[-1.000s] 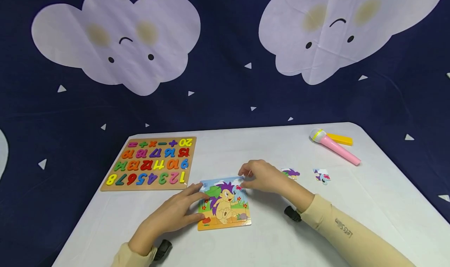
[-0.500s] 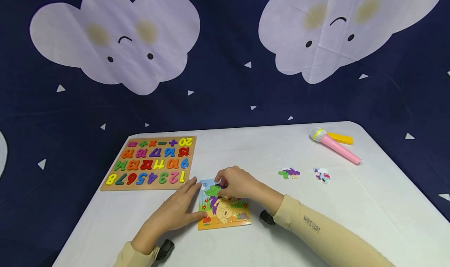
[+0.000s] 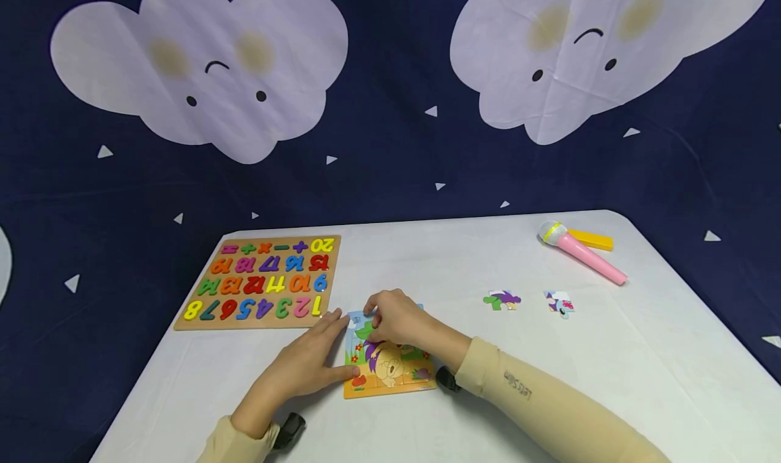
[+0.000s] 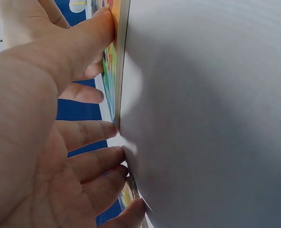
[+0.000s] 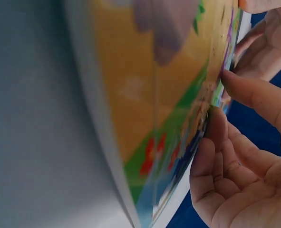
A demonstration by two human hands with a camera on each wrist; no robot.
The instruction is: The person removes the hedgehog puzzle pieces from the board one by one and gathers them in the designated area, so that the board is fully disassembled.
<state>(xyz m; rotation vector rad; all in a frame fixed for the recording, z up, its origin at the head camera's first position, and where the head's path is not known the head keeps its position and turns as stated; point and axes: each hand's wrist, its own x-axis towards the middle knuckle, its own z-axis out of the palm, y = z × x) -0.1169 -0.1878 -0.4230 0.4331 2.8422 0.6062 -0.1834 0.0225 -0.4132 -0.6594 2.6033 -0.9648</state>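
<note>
A hedgehog jigsaw puzzle [image 3: 390, 375] in a shallow board lies on the white table in front of me. My left hand [image 3: 299, 365] rests along its left edge, the thumb on the lower left corner and the fingers spread past the upper left. Over the upper part of the picture, my right hand [image 3: 396, 320] bends thumb and index finger down onto the green leaf area, pinching what looks like a puzzle piece. The piece is mostly hidden by the fingers. In the right wrist view, the thumb [image 5: 245, 88] touches the picture surface close to the curled index finger.
Two loose puzzle pieces lie to the right, one purple and green [image 3: 502, 300], the other with an eye and butterfly [image 3: 558, 304]. A wooden number board [image 3: 332, 287] is at the left. A pink microphone [image 3: 588, 258] leans by a yellow block [image 3: 593, 240] at the back right.
My right hand has moved left from the puzzle's upper right corner onto the leaf area. The left fingers have lifted off the picture and straightened; its thumb still rests on the corner.
</note>
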